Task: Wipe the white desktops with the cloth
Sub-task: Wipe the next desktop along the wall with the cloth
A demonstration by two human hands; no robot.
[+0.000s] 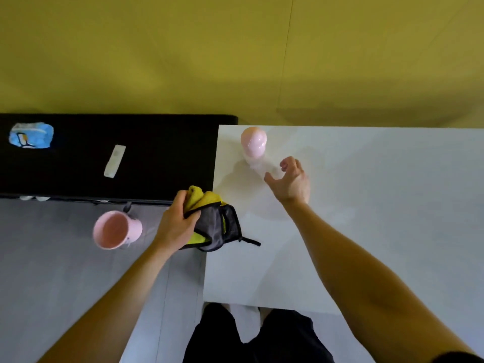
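The cloth (209,221) is gripped in the left hand (175,226) at the left edge of the white desktop (379,205), the right hand (290,182) is held loosely spread near the pink object (253,141), and most of the wiping is judged still undone.

The white desktop (379,205) offers open room across its right and near parts. Its far left corner is blocked by a pink rounded object (253,141) (what it is cannot be told), and the bunched cloth (212,224) overhangs the left edge.
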